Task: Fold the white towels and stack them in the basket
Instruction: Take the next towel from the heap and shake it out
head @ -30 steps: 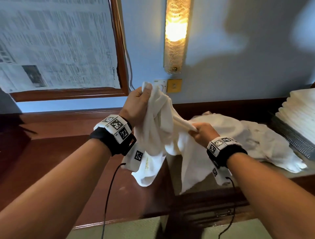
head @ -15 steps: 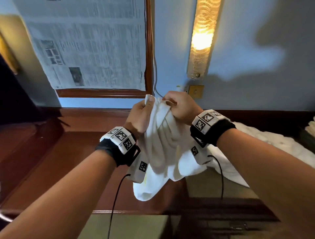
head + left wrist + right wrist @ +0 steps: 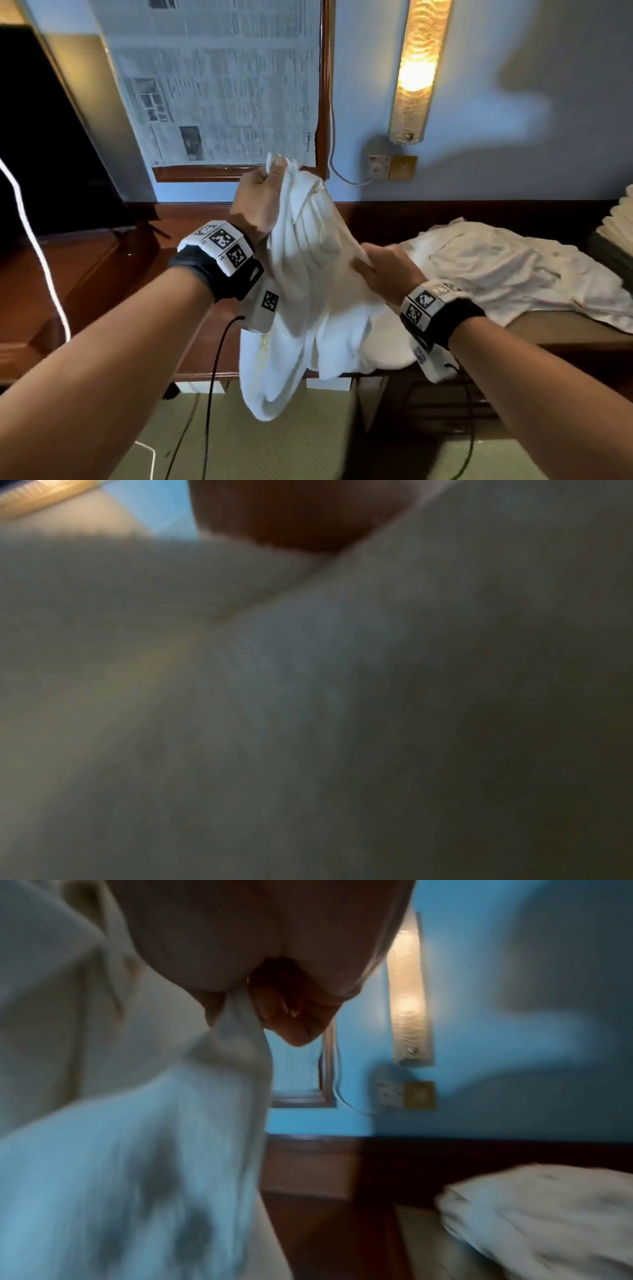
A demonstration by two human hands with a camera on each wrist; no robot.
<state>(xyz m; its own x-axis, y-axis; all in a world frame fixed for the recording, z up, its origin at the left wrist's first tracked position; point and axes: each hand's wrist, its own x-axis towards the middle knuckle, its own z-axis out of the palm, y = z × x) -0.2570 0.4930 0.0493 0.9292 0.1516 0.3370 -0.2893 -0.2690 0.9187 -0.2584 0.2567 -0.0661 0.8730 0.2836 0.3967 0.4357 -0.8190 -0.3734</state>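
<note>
A white towel [image 3: 308, 291] hangs bunched in the air over the front edge of a dark wooden desk [image 3: 102, 270]. My left hand [image 3: 263, 198] holds its top corner high, thumb pinching the cloth. My right hand [image 3: 387, 270] grips the towel's edge lower and to the right. The left wrist view is filled by blurred white towel [image 3: 308, 696]. In the right wrist view my fingers [image 3: 291, 1010] pinch a fold of the towel [image 3: 137, 1150]. More crumpled white towels [image 3: 507, 270] lie on the surface at the right. A stack of folded towels [image 3: 620, 222] shows at the far right edge.
A lit wall lamp [image 3: 416, 68] and a socket [image 3: 378, 167] with a cable are on the blue wall behind. A framed newspaper [image 3: 219, 82] hangs at the left, beside a dark screen [image 3: 44, 144]. Cables trail over the green carpet [image 3: 274, 445] below.
My right hand has slid down and to the right along the towel's edge, away from my left hand. The left hand keeps the top corner raised.
</note>
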